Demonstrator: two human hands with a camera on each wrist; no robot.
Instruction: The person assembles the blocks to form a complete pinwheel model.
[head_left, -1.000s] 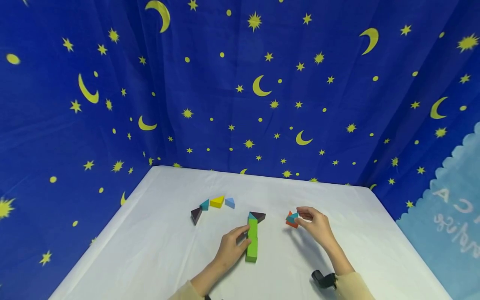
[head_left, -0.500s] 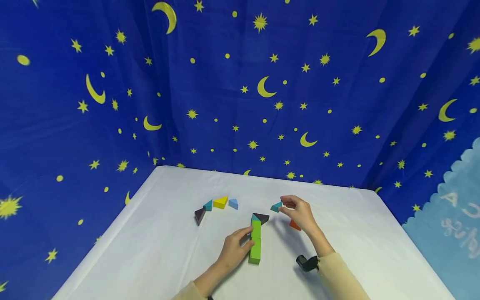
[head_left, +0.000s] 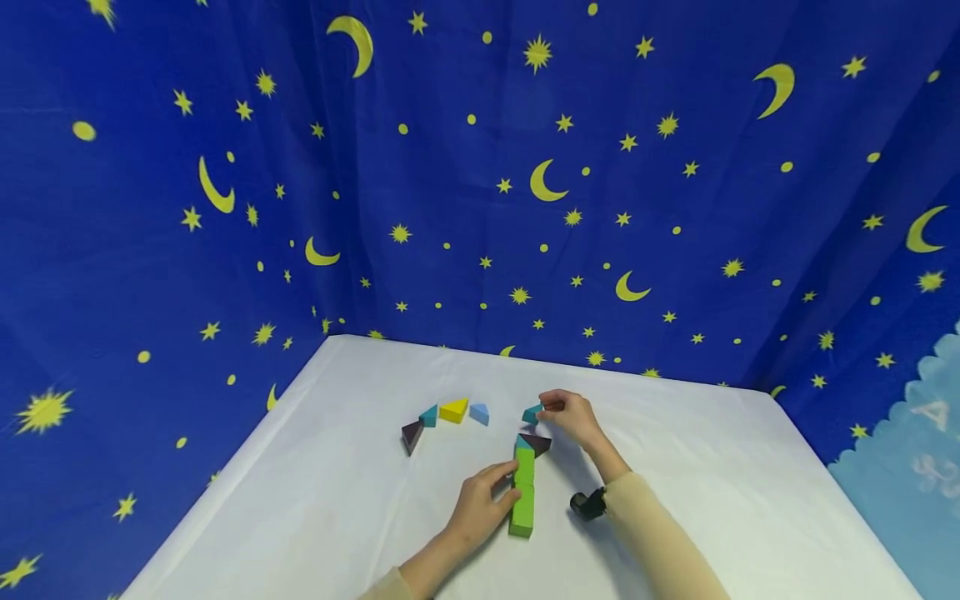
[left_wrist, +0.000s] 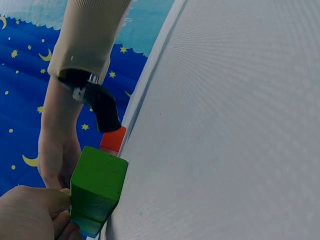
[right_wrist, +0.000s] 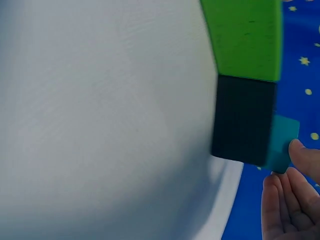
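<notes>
Thumb and fingers of my left hand (head_left: 477,510) touch the left side of two green blocks (head_left: 523,500) set end to end on the table; in the left wrist view they meet the green block (left_wrist: 97,180) from the side. A small teal triangular block (head_left: 522,442) and a dark triangular block (head_left: 538,446) join at the far end of the green row. My right hand (head_left: 570,417) pinches another teal triangular block (head_left: 532,413) between thumb and fingers, just beyond that end. In the right wrist view this teal block (right_wrist: 284,142) is partly hidden behind the dark block (right_wrist: 245,120).
Back left on the white table (head_left: 360,375) lie a dark triangle (head_left: 411,436), a teal one (head_left: 428,416), a yellow one (head_left: 453,410) and a light-blue one (head_left: 479,413). An orange-red block (left_wrist: 114,139) shows in the left wrist view. Blue star-patterned cloth (head_left: 450,208) surrounds the table.
My right hand has lifted the teal triangle off the orange-red block and carried it left, to beyond the green row. The left hand stays at the green blocks. The head view has shifted slightly.
</notes>
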